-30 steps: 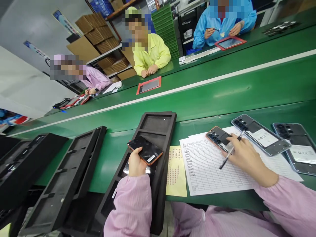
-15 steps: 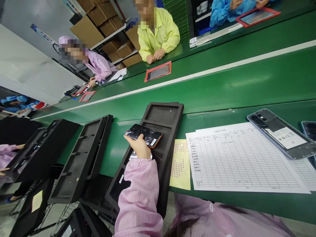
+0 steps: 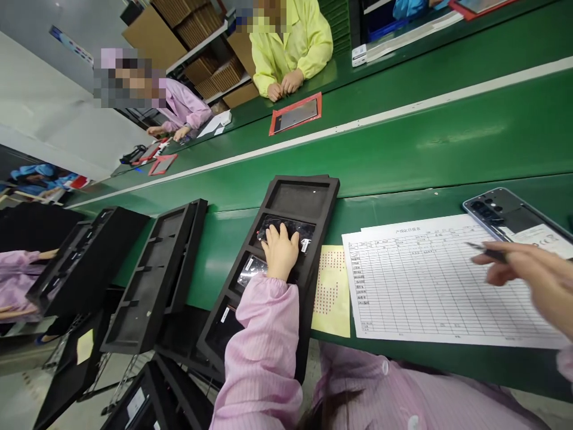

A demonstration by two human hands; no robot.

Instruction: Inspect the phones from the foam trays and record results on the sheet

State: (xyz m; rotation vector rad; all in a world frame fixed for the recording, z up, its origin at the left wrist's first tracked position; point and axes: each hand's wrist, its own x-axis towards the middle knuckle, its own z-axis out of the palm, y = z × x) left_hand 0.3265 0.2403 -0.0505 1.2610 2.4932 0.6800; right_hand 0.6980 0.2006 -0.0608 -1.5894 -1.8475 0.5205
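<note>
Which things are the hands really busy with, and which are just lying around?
Busy with:
left hand pressing a phone into the black tray
right hand holding a pen over the paper form

Just lying around:
yellow dotted sheet
open-backed phone
spare black trays
red-framed tablet across the belt

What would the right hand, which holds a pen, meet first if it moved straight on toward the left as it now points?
Probably nothing soon: the right hand and its pen point left, hovering over the printed form. Further along lies the yellow sheet, though height above the paper is unclear.
</note>
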